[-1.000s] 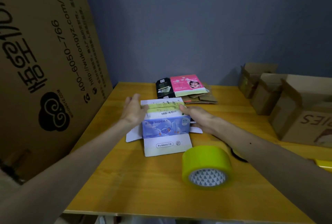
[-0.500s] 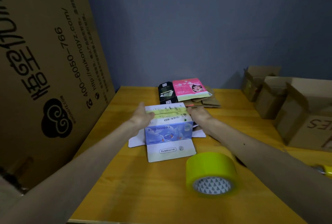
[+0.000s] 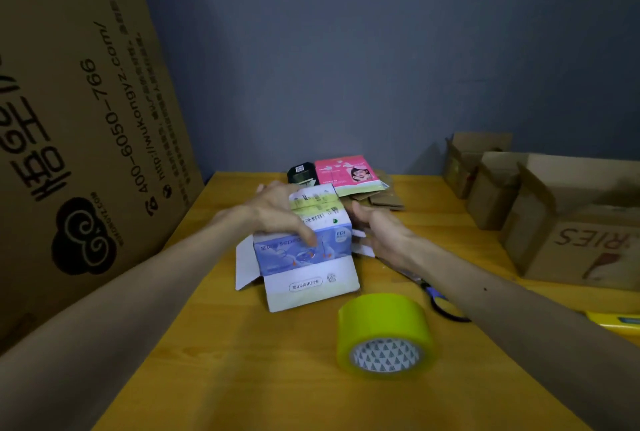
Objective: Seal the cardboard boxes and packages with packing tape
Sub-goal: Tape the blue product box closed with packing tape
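A small blue-and-white printed box [image 3: 304, 250] stands mid-table with a strip of yellow-green tape across its top and its near white flaps lying open. My left hand [image 3: 277, 212] grips the box from the left, thumb over the blue front face and fingers over the top. My right hand [image 3: 381, 233] is at the box's right side, fingers loosely extended against it. A roll of yellow-green packing tape [image 3: 386, 335] lies on its edge on the table, in front of the box and to the right.
A huge printed cardboard sheet [image 3: 79, 140] leans along the left. Three open brown boxes [image 3: 568, 223] line the right side. A pink packet [image 3: 346, 172], a black packet [image 3: 301, 174] and flat cardboard lie behind. Scissors [image 3: 440, 302] and a yellow tool [image 3: 613, 321] lie under my right arm.
My left hand has moved from the box's far left edge to over its top and front. The box looks raised or tilted toward me. The right hand slid down to its right side.
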